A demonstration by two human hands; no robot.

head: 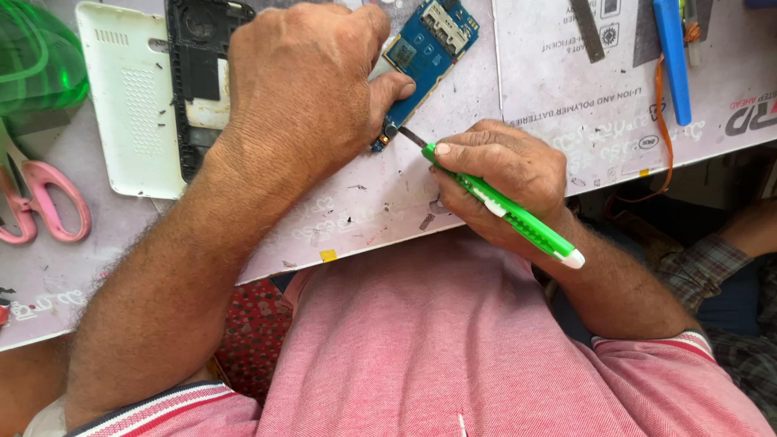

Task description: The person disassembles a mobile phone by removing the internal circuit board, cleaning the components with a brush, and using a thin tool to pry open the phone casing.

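My left hand [303,89] presses down on a blue circuit board [427,44] that lies on the white work table [380,202]; the thumb rests on the board's lower edge. My right hand [502,174] grips a green screwdriver [510,212] with a white end cap. Its dark metal tip touches the board's lower corner beside my left thumb.
A white phone back cover [129,97] and a black phone frame [194,73] lie at the left. Pink-handled scissors [40,202] and a green translucent container [36,57] are at the far left. A blue tool [673,57] lies upper right. Another person's arm [749,231] is at the right edge.
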